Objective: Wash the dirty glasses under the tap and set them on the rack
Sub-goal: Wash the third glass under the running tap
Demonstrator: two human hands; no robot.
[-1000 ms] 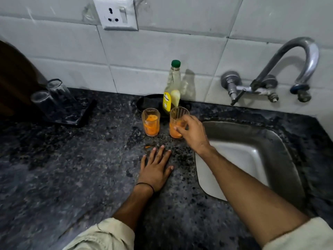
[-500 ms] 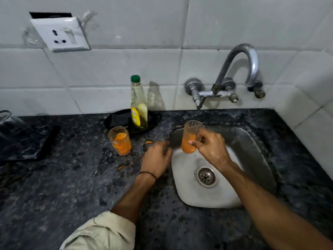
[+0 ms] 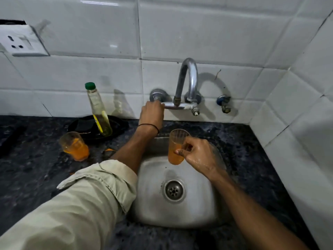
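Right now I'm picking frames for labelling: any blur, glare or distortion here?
Head view: left sleeve and second glass smeared; held glass and tap sharp; glare streaks on wall tiles; wide-angle bending at the edges.

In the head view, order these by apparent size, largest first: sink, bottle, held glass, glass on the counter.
1. sink
2. bottle
3. held glass and glass on the counter: they look alike, so no ranking.

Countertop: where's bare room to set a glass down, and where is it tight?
Free: the granite right of the sink, up to the tiled side wall, and the front-left counter. Crowded: back left, where the juice glass, black dish and bottle cluster. The left hand is on the tap handle; the right hand holds a glass over the basin.
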